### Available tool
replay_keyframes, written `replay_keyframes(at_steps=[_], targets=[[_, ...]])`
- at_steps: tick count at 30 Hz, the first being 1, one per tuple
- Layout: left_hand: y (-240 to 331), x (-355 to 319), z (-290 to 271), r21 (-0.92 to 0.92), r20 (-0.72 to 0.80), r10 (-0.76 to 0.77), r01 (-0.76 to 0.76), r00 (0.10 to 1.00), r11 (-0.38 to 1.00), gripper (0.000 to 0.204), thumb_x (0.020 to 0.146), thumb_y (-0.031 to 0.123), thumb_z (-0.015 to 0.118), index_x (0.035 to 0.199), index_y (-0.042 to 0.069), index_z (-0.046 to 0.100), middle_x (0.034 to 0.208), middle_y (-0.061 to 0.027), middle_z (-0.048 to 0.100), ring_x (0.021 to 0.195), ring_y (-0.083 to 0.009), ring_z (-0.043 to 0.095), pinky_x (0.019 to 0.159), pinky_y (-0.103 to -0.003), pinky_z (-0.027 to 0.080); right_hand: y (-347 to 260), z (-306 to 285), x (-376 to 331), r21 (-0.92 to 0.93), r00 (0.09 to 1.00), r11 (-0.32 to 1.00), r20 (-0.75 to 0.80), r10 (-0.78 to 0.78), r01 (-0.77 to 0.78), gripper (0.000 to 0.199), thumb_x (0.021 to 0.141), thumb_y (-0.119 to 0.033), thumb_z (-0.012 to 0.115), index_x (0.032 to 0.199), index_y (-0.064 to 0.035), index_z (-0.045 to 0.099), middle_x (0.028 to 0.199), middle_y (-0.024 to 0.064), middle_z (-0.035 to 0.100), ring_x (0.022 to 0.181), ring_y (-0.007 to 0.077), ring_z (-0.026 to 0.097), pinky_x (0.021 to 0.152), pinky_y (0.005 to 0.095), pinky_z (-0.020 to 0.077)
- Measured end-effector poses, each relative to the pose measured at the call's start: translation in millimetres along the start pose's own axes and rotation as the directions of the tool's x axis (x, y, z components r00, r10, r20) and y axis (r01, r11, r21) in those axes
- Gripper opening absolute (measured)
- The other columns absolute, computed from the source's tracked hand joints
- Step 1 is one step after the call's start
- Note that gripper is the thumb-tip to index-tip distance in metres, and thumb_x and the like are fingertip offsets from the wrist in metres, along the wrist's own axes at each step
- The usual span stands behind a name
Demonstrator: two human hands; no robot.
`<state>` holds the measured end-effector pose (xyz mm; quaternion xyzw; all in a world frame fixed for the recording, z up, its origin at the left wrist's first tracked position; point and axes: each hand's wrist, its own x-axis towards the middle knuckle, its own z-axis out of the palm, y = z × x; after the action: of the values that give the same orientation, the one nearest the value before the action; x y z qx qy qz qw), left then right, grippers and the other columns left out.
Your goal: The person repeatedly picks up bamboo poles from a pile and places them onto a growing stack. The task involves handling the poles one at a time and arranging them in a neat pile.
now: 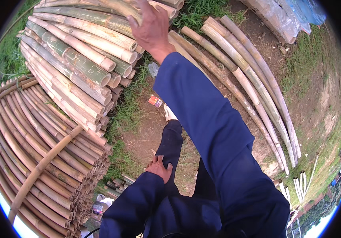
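Observation:
My right hand reaches to the top edge of the view, over the end of a bamboo pole lying on the upper stack. The thumb lies on the pole's near side, and the other fingers are partly cut off by the picture's edge. Below, my left hand lies on my trouser leg with its fingers apart and nothing in it. Cut bamboo poles, tan and green, make up the stack beside my right hand, their hollow ends facing me.
A lower bamboo stack stands at the left with a crosspiece over it. Several long poles lie on the ground at the right. A cardboard box with clear plastic sits at the top right. A small red packet lies near my shoe.

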<state>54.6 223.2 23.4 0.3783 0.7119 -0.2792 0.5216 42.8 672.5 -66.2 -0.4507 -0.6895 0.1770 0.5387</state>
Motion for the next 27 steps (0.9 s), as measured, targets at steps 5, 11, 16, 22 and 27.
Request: replay_keyframes(at_steps=[5, 11, 16, 22, 27], targets=[[7.0, 8.3, 1.8, 0.043, -0.059, 0.040, -0.037, 0.997, 0.998, 0.065, 0.093, 0.041, 0.065, 0.145, 0.006, 0.049, 0.146, -0.0174, 0.053, 0.131, -0.0407, 0.056, 0.112, -0.049, 0.044, -86.6, -50.7, -54.8, 0.338, 0.970, 0.910, 0.092, 0.224, -0.243, 0.039, 0.090, -0.017, 0.074, 0.125, -0.0068, 0.061, 0.104, 0.0142, 0.072, 0.095, 0.0312, 0.069, 0.097, 0.0458, 0.0458], [29.1, 5.9, 15.6, 0.156, -0.112, 0.061, -0.043, 0.992, 0.987, 0.056, 0.093, 0.036, 0.067, 0.139, 0.006, 0.053, 0.141, -0.0192, 0.054, 0.124, -0.0427, 0.060, 0.103, -0.049, 0.050, -30.7, -287.9, -333.7, -0.043, 0.459, 0.491, 0.294, 0.838, -0.870, 0.031, 0.092, -0.008, 0.066, 0.123, -0.0043, 0.065, 0.112, 0.0150, 0.072, 0.099, 0.0318, 0.072, 0.086, 0.0416, 0.0569], [43.4, 5.2, 45.0, 0.336, -0.176, 0.122, -0.057, 0.977, 0.940, 0.049, 0.092, 0.031, 0.068, 0.132, 0.004, 0.058, 0.132, -0.0229, 0.059, 0.122, -0.0433, 0.060, 0.102, -0.050, 0.050, 35.7, -552.8, -565.7, -0.622, 0.043, -0.032, -0.104, 0.994, -0.782, 0.027, 0.089, -0.017, 0.066, 0.111, -0.0026, 0.065, 0.093, 0.0249, 0.072, 0.088, 0.0451, 0.070, 0.079, 0.0527, 0.0564], [62.4, 6.4, 75.2, 0.509, -0.222, 0.192, -0.055, 0.956, 0.859, 0.046, 0.093, 0.033, 0.067, 0.130, 0.005, 0.063, 0.131, -0.0222, 0.062, 0.123, -0.0424, 0.060, 0.105, -0.049, 0.047, 100.8, -753.4, -748.5, -0.476, -0.146, -0.530, -0.632, 0.761, -0.702, 0.030, 0.082, -0.024, 0.069, 0.106, -0.0060, 0.074, 0.100, 0.0226, 0.074, 0.099, 0.0406, 0.073, 0.089, 0.0503, 0.0576], [87.3, 0.9, 107.2, 0.563, -0.290, 0.160, 0.033, 0.944, 0.826, 0.048, 0.090, 0.029, 0.068, 0.129, 0.002, 0.061, 0.126, -0.0243, 0.062, 0.119, -0.0443, 0.060, 0.102, -0.051, 0.049, 164.6, -799.3, -833.9, -0.193, -0.337, -0.535, -0.591, 0.733, -0.823, 0.078, 0.090, -0.045, 0.072, 0.141, 0.0101, 0.053, 0.133, 0.0321, 0.064, 0.131, 0.0426, 0.058, 0.110, 0.0437, 0.0455]])
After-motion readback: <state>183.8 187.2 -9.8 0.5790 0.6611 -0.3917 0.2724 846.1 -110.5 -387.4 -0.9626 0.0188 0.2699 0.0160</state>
